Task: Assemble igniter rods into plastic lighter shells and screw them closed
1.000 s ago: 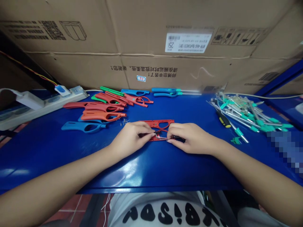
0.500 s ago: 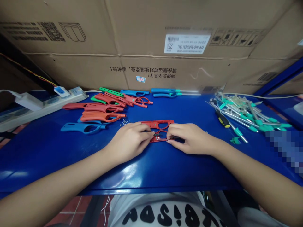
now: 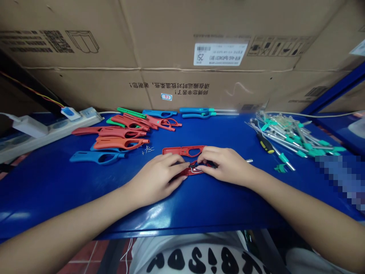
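Between my hands lies a red lighter casing half (image 3: 186, 172), open side up, with dark parts and a thin white wire inside. My left hand (image 3: 162, 173) grips its left end, thumb at the near edge and fingers over the top. My right hand (image 3: 225, 163) bends over its right part, thumb and fingertips pinched close to the wire; what they hold is hidden. Past my right hand a metal tube end (image 3: 249, 160) sticks out. Just behind lies a second red casing half (image 3: 182, 151), hollow side up, its right end close to my right fingers.
Red lighter handles (image 3: 122, 142), blue ones (image 3: 97, 156) and green ones (image 3: 131, 113) lie at left near small metal pins (image 3: 148, 149). Blue lighters (image 3: 196, 113) rest by the cardboard (image 3: 171, 45). At right are metal rods with green ends (image 3: 299, 140) and a screwdriver (image 3: 265, 144). A power strip (image 3: 57, 127) runs along the left.
My right fingers have shifted slightly left over the casing half, closer to the wire. My left fingers have spread further along its end. The view has shifted a little.
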`<state>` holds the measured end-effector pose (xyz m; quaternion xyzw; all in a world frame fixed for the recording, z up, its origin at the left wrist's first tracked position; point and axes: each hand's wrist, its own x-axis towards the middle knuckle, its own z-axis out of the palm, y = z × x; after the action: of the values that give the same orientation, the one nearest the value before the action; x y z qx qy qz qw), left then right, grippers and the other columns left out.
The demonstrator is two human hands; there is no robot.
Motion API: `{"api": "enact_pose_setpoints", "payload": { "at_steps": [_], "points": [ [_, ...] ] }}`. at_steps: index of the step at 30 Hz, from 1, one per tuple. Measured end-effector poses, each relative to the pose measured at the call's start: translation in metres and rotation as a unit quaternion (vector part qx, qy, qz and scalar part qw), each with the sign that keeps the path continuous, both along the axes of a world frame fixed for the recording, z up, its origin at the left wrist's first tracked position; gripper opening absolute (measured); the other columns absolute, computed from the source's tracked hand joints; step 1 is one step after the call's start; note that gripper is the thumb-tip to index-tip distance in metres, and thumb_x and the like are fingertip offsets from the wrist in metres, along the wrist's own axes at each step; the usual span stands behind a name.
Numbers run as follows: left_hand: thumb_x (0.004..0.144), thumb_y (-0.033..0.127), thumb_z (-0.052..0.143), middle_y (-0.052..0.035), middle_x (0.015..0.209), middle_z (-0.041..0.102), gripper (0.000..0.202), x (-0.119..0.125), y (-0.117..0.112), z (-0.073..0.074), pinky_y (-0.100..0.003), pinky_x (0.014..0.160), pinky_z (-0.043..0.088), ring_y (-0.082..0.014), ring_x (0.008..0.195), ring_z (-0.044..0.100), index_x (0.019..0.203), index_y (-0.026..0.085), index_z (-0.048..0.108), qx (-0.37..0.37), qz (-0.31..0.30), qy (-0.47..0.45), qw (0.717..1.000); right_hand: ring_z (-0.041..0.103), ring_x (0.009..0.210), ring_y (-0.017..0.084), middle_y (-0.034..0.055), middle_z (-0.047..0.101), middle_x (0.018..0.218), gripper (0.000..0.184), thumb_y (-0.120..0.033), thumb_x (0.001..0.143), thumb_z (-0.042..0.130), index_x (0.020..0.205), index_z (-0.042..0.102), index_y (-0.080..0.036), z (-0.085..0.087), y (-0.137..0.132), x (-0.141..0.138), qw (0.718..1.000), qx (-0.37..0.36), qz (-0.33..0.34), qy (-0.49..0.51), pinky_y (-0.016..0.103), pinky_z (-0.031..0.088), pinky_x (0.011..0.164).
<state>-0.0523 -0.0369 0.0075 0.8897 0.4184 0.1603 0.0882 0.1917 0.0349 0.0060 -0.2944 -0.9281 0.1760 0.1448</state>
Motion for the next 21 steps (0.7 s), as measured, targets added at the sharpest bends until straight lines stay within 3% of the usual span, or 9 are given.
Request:
{"api": "enact_pose_setpoints", "payload": {
  "at_steps": [5,10,21],
  "points": [
    [0.099,0.028,0.058,-0.0096,0.113,0.068,0.036,0.0008,0.0015,-0.0069,-0.041,0.091,0.055,-0.0247,0.107,0.063,0.133,0.019,0.06,0.0,0.004,-0.03,1.0,0.065,0.085,0.016,0.0036,0.071,0.101,0.016,-0.025,0.099,0.054,0.095,0.069,-0.02,-0.0007,-0.0003,-0.001,0.998,0.052,0.027,-0.035,0.025,0.037,0.065],
    [0.099,0.028,0.059,-0.0091,0.112,0.071,0.03,0.0019,0.0012,-0.0073,-0.04,0.089,0.056,-0.0231,0.102,0.066,0.125,0.017,0.065,0.016,-0.006,-0.044,0.999,0.061,0.075,0.015,0.0039,0.069,0.093,0.018,-0.018,0.099,0.048,0.092,0.065,-0.018,0.0047,-0.0016,-0.0014,0.988,0.105,0.053,-0.098,0.027,0.028,0.058],
    [0.099,0.03,0.057,-0.0069,0.11,0.071,0.024,0.0022,0.0012,-0.0047,-0.036,0.088,0.056,-0.0217,0.101,0.067,0.115,0.019,0.071,0.031,-0.005,-0.026,0.999,0.053,0.067,0.013,0.0042,0.066,0.093,0.016,-0.01,0.094,0.047,0.09,0.061,-0.017,0.0073,-0.0025,0.0003,0.985,0.082,0.069,-0.132,0.028,0.025,0.057]
  ]
}}
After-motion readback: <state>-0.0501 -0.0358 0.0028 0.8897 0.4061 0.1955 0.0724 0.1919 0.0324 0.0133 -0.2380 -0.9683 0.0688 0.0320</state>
